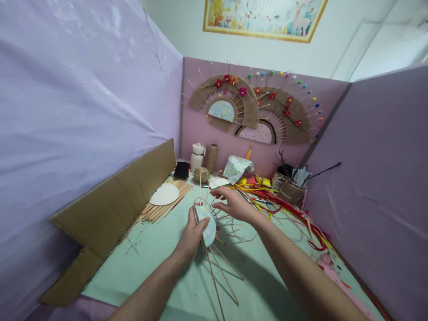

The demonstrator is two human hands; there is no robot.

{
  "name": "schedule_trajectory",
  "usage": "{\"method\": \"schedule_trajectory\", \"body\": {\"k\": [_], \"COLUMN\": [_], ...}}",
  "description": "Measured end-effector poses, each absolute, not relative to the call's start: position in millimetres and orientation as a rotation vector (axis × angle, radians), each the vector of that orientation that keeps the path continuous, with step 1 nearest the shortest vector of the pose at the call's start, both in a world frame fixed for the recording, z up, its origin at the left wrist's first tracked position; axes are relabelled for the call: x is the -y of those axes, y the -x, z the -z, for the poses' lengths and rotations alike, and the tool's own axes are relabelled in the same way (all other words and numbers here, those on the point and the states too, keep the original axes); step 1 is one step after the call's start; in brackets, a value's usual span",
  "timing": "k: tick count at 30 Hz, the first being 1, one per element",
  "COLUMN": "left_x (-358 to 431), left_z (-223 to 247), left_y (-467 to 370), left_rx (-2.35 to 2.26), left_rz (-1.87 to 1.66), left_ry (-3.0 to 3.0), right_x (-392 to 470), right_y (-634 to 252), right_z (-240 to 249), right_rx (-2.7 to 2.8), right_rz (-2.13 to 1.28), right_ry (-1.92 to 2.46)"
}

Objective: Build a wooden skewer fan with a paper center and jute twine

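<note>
A half-round piece covered in light blue patterned cloth (207,229) is held upright in my left hand (195,227), the thumb pressed on its face. Thin sticks stick out from it, some upward and several down toward the front. Just right of its top, my right hand (229,203) hovers with its fingers apart and curved. Near its fingertips are thin loops and sticks; nothing can be seen gripped in it. A ball of twine (201,174) lies behind the hands.
Many thin sticks (180,191) lie at the left under a white oval (164,194), beside a cardboard sheet (123,203). Coloured pipe cleaners (284,203) spread over the right. At the back stand a white bottle (198,157), a cardboard tube (211,158) and pots (291,192).
</note>
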State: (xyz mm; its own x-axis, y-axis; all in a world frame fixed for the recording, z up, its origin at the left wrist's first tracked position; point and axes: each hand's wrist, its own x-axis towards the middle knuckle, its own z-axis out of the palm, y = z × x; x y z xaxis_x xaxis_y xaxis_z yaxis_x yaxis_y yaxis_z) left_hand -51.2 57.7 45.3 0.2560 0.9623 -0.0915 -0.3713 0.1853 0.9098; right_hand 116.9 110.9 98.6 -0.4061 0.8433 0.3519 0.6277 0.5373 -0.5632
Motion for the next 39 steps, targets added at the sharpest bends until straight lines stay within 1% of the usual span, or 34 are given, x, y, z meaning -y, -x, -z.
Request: {"method": "schedule_trajectory", "body": {"k": [3, 9, 10, 14, 15, 17, 21, 23, 28, 34, 39], "left_x": [-59, -64, -64, -63, -63, -62, -62, -62, -61, -60, -60], "left_z": [-46, -35, -35, -41, -44, -48, -50, -49, -48, -50, -49], "left_y": [53, 54, 55, 58, 58, 59, 59, 58, 57, 59, 59], "left_rx": [-0.803, -0.779, -0.782, -0.768, -0.761, -0.751, -0.754, -0.760, -0.757, -0.742, -0.732], "left_rz": [-1.110, -1.169, -1.168, -1.141, -1.135, -1.123, -1.102, -1.095, -1.074, -1.070, -1.027], "left_ry": [-0.887, -0.920, -0.915, -0.864, -0.850, -0.832, -0.843, -0.860, -0.855, -0.840, -0.790], "right_x": [-118, -113, -112, -113, -113, -114, -111, -109, -105, -100, -109], "right_y": [-101, -97, -97, -104, -106, -110, -110, -107, -105, -139, -197], "right_z": [-89, -86, -86, -87, -87, -86, -81, -79, -79, -91, -93], "right_rx": [2.149, 2.043, 2.002, 1.707, 1.657, 1.663, 1.848, 1.871, 1.751, 1.752, 1.952], "right_rz": [-0.388, -0.488, -0.555, -1.046, -1.123, -1.100, -0.829, -0.781, -0.881, -1.228, -1.090], "right_ry": [1.173, 1.140, 1.132, 1.050, 1.048, 1.100, 1.214, 1.208, 1.173, 1.236, 1.507]}}
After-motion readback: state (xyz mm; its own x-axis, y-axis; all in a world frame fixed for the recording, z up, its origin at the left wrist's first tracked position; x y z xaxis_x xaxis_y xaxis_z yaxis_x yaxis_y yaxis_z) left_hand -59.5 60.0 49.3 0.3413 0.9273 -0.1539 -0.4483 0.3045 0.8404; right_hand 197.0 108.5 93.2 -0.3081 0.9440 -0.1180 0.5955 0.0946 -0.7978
